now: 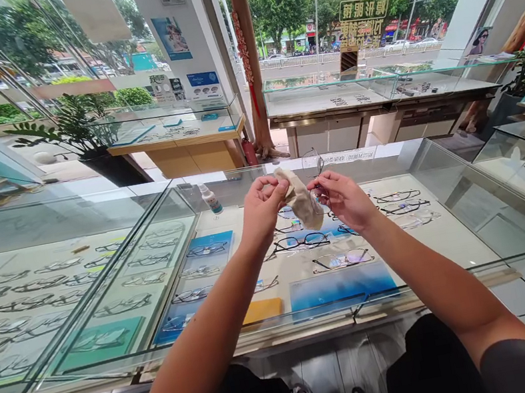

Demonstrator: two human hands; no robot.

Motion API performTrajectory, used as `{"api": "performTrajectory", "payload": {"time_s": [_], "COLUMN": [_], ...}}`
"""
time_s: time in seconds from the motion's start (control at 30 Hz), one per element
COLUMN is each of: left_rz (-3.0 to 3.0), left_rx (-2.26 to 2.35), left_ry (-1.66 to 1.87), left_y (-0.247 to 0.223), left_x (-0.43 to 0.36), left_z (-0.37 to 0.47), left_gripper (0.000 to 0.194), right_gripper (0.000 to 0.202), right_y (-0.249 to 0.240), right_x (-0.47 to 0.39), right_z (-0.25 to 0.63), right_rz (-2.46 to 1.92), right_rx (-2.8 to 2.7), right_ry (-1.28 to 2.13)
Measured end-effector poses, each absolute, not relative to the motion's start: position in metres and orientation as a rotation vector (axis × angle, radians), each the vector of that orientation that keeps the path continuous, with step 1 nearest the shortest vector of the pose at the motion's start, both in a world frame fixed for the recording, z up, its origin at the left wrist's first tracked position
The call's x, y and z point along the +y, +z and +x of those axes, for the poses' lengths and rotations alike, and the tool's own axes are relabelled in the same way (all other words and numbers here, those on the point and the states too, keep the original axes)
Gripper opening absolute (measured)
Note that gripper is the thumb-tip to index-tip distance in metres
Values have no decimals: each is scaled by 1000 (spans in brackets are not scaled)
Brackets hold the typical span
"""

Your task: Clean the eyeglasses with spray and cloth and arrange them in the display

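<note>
Above the glass display case (472,234), my left hand (264,206) is closed on a crumpled beige cloth (305,206), with thumb and fingers pinching its upper left part. The cloth hangs down to the right, towards my other hand. My right hand (344,197) pinches a pair of thin-framed glasses (312,162) close beside the cloth. One lens stands up above the fingers; the other part of the frame is partly hidden by the cloth and fingers.
A small spray bottle (211,200) stands on the glass to the left. Rows of glasses (302,242) lie inside the case, with blue cards (342,287) and a yellow one (262,310). More display cases (376,92) and a potted plant (88,129) stand near the windows.
</note>
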State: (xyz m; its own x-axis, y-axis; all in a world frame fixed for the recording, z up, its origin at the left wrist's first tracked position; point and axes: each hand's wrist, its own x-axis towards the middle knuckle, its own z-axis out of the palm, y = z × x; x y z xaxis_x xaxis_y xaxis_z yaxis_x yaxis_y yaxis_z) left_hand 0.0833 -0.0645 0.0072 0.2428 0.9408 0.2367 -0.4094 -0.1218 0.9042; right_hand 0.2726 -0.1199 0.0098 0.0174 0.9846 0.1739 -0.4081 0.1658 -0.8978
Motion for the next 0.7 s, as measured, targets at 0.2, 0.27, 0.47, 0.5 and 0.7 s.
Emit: {"api": "performTrajectory", "payload": {"time_s": [0.2, 0.27, 0.47, 0.5, 0.7], "left_rz": [1164, 1178, 1153, 1137, 1177], "left_rx": [588, 581, 562, 556, 507], "left_ry": [1295, 1278, 1208, 1193, 1320], "left_y": [9, 8, 5, 5, 7], "left_x": [-65, -66, -66, -66, -71], "left_z": [82, 83, 86, 86, 89], "left_gripper": [55, 57, 64, 65, 52], "right_gripper": [36, 38, 40, 40, 36], "right_y": [4, 2, 0, 0, -3], "right_x": [-121, -121, -121, -121, -122], "right_z": [265, 264, 263, 263, 261], "right_rz": [-768, -780, -792, -785, -755], "right_rx": [-1091, -1128, -1238, -1253, -1297], "right_ry": [1341, 1342, 1296, 1291, 1303]}}
